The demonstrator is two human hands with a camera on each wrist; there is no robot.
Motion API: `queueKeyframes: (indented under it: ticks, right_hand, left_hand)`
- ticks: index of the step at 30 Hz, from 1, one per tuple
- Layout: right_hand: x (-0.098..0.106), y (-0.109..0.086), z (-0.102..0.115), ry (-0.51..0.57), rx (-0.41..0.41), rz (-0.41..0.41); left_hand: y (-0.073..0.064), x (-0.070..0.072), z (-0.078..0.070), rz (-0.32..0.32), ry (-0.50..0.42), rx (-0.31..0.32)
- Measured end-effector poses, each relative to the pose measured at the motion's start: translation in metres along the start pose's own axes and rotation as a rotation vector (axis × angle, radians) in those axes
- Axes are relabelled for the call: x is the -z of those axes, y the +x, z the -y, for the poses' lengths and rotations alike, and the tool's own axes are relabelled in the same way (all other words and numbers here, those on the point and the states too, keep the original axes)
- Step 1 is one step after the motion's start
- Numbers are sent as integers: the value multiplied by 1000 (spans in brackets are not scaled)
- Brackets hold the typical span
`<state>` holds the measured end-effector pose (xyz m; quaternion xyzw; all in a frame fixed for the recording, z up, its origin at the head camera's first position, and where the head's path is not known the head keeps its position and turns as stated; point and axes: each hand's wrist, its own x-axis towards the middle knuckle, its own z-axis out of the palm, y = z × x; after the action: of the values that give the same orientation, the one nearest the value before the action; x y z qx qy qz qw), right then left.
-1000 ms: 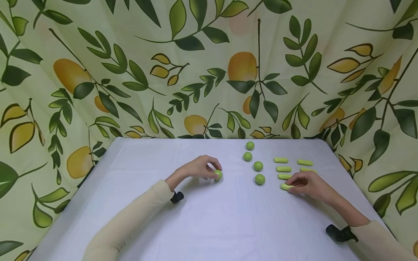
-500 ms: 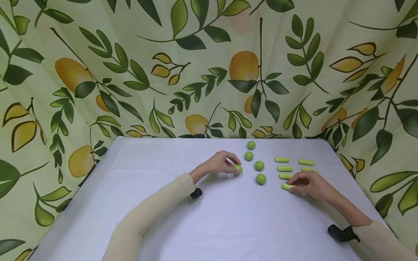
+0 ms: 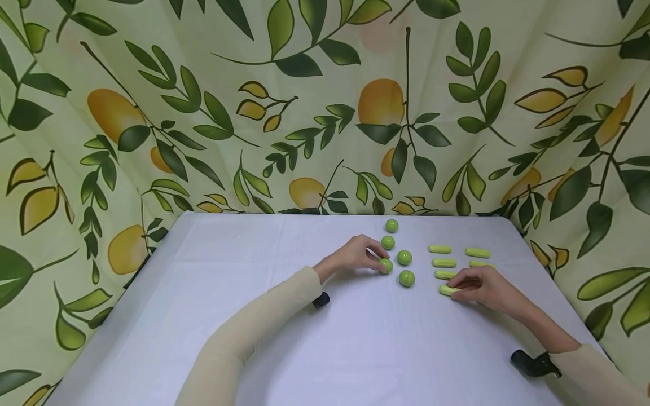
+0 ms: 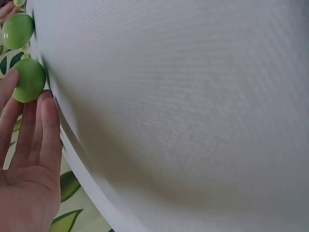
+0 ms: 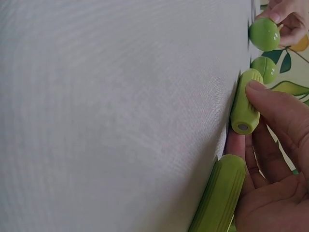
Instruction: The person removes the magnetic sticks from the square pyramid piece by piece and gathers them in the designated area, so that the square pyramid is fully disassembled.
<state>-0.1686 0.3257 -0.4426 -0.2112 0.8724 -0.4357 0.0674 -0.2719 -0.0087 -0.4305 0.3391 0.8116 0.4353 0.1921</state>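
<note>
My left hand [image 3: 358, 254] pinches a glossy green ball [image 3: 387, 267] between thumb and fingers, low over the white table. In the left wrist view that ball [image 4: 31, 82] sits at the fingertips, with another green ball [image 4: 18, 31] beyond it. At the right, my right hand [image 3: 484, 288] pinches a light green ribbed stick [image 3: 446, 290] at the front of a column of sticks. Up close in the right wrist view, the thumb presses on this stick [image 5: 247, 99], whose near end carries a round grey disc. A second stick [image 5: 219, 193] lies nearer that camera.
Several loose green balls [image 3: 407, 278] stand just right of and behind my left hand. More light green sticks [image 3: 444, 263] lie in two columns behind my right hand, one stick [image 3: 479, 263] partly covered by it. A leaf-patterned curtain [image 3: 325, 124] surrounds the white table [image 3: 284, 338].
My left hand has carried its ball rightward across the table to beside the other balls. My right hand stays in place with its stick.
</note>
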Motion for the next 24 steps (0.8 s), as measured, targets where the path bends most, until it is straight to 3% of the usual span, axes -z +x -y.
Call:
queueKeyframes:
  ticks: [11,24]
  right_hand:
    - [0,0,0,-2,5,-1]
    - [0,0,2,-10,30,-1]
  left_hand:
    - [3,-6,0,-21,29,15]
    - [-2,-3,3,-48,-9,48]
